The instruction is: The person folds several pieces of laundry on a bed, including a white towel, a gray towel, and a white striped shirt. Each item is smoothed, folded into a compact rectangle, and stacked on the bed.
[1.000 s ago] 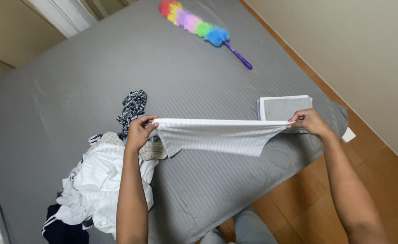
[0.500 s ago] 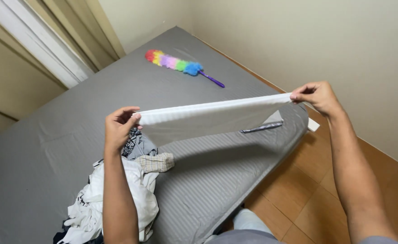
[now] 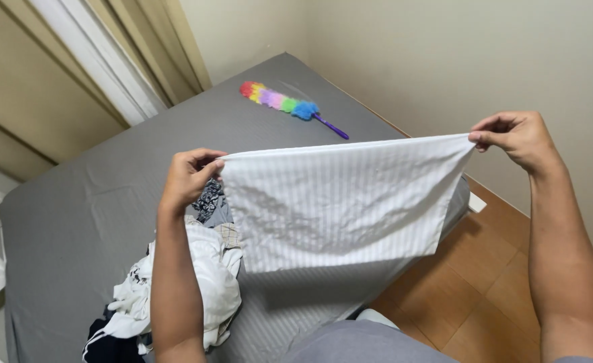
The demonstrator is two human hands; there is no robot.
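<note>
At frame centre, left hand [image 3: 190,176] and right hand [image 3: 515,138] each pinch a top corner of the white striped cloth [image 3: 340,202], stretched taut so it hangs flat above the grey mattress [image 3: 94,202]. Clothes pile [image 3: 195,289] lower left; rainbow duster [image 3: 286,105] upper centre.

- The left hand [image 3: 189,176] pinches one top corner of a white striped cloth [image 3: 337,202].
- The right hand [image 3: 515,138] pinches the other corner, so the cloth hangs spread above a grey bed [image 3: 81,202].
- A clothes pile [image 3: 189,289] lies below the left arm.
- A rainbow duster [image 3: 286,105] lies far back on the bed.
</note>
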